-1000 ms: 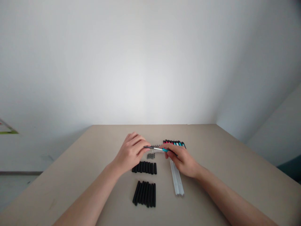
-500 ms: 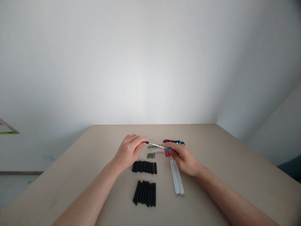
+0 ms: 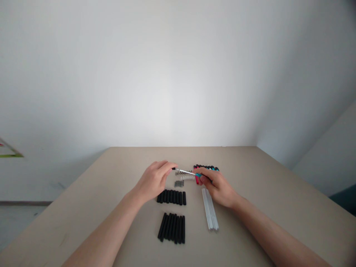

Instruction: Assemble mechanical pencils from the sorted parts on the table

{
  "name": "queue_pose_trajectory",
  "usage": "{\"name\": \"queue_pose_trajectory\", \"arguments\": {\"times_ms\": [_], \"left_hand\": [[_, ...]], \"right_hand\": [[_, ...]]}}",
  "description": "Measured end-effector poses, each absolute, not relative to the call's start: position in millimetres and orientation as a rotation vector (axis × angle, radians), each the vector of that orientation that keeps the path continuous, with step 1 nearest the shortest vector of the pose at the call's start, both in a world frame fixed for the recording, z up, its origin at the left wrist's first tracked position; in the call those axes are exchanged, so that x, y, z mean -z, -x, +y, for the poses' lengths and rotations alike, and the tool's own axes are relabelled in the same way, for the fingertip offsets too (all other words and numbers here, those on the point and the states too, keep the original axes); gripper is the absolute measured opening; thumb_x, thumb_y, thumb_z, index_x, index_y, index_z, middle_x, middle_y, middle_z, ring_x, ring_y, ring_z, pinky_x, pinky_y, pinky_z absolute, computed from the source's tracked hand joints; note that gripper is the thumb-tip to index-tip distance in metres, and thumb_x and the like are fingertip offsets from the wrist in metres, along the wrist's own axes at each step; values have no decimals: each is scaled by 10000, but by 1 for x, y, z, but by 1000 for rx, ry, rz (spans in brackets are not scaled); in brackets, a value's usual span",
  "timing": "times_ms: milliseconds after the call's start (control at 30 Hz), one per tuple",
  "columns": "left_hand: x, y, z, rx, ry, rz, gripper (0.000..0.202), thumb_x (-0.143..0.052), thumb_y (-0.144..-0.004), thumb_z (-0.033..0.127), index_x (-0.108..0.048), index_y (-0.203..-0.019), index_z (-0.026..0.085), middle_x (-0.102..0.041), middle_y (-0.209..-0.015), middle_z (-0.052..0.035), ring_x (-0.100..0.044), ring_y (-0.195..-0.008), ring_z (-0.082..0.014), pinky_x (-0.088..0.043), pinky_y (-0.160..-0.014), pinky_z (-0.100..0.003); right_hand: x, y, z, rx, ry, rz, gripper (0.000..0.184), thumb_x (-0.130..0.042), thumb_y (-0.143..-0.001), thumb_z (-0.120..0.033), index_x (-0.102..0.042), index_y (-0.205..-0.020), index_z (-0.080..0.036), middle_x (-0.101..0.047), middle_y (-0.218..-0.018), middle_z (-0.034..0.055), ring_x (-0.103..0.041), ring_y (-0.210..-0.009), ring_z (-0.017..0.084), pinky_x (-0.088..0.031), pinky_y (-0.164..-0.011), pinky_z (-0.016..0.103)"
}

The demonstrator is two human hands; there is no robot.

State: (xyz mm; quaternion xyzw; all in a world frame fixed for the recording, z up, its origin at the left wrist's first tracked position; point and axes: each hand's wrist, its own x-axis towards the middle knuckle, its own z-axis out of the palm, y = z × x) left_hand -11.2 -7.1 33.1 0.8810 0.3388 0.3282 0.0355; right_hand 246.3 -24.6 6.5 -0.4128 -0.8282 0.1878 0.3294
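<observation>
My right hand (image 3: 218, 187) is closed on a teal pen part with a thin white refill (image 3: 185, 171) sticking out to the left. My left hand (image 3: 154, 180) pinches the dark tip end of that refill. Both hands hover just above the beige table (image 3: 83, 207). Under them lie small metal springs (image 3: 178, 183) and small white pieces (image 3: 187, 177).
A row of short black tubes (image 3: 171, 197) and a second row of longer black tubes (image 3: 172, 228) lie in front of my left hand. White refills (image 3: 210, 215) lie beside my right wrist. Coloured pen parts (image 3: 207, 168) sit behind my right hand.
My left hand's fingertips slid up to the refill's left tip. The refill rose slightly at that end. My right hand barely moved.
</observation>
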Motion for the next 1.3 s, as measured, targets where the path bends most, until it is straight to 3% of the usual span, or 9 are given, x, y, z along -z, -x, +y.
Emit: {"name": "queue_pose_trajectory", "arguments": {"times_ms": [167, 333, 433, 500, 667, 900, 1100, 1300], "left_hand": [[-31, 14, -7, -1098, -2704, 1022, 304, -376, -927, 164, -526, -1191, 182, -644, -1073, -91, -589, -965, -195, -464, -853, -341], [-31, 16, -6, -1177, -2660, 1043, 310, -379, -921, 171, -531, -1191, 182, -644, -1072, -95, -594, -961, -204, -471, -854, -355], [-31, 15, -6, -1228, -2530, 1053, 294, -390, -923, 189, -553, -1167, 173, -655, -1061, -94, -613, -889, -180, -482, -806, -323], [-32, 14, -5, -1253, -2365, 1056, 267, -400, -926, 219, -586, -1110, 163, -676, -949, -78, -610, -787, -156, -483, -723, -286], [-31, 6, -3, -1211, -1840, 903, 205, -473, -889, 308, -562, -963, 139, -655, -756, -50, -496, -545, -105, -422, -548, -252], [-40, 9, -8, -806, -1581, 791, 213, -604, -825, 339, -499, -846, 155, -694, -733, -56, -578, -508, -116, -424, -558, -260], [-46, 29, -7, -134, -1560, 628, 254, -722, -728, 361, -601, -796, 148, -712, -768, -57, -574, -573, -109, -414, -559, -229], [-47, 37, -5, 32, -1673, 619, 203, -771, -677, 319, -678, -769, 163, -625, -635, 17, -512, -552, -81, -397, -528, -187]], "right_hand": [[-7, -246, -23, -520, 1096, -2138, 307, -385, -895, -127, -591, -1112, -195, -664, -900, 39, -597, -781, 166, -450, -720, 279], [-6, -246, -23, -521, 1107, -2116, 298, -379, -896, -133, -588, -1101, -195, -659, -917, 34, -595, -794, 165, -446, -730, 277], [-7, -246, -23, -505, 1109, -2105, 295, -384, -892, -136, -588, -1097, -195, -655, -911, 30, -592, -777, 162, -445, -726, 275], [-7, -246, -23, -494, 1104, -2096, 295, -384, -892, -140, -589, -1097, -195, -653, -891, 27, -590, -767, 161, -444, -717, 273], [-9, -245, -24, -499, 1095, -2079, 288, -382, -894, -148, -592, -1085, -198, -641, -830, 17, -577, -726, 157, -443, -695, 270], [-7, -247, -24, -508, 1105, -2030, 252, -377, -908, -170, -588, -1045, -196, -625, -818, 17, -563, -721, 153, -435, -679, 263], [-7, -246, -24, -527, 1106, -2028, 245, -375, -911, -170, -571, -1055, -191, -618, -817, 17, -564, -725, 152, -432, -676, 262], [-10, -245, -26, -530, 1097, -2036, 246, -369, -906, -168, -576, -1037, -187, -623, -843, 29, -565, -737, 157, -434, -690, 270]]}}
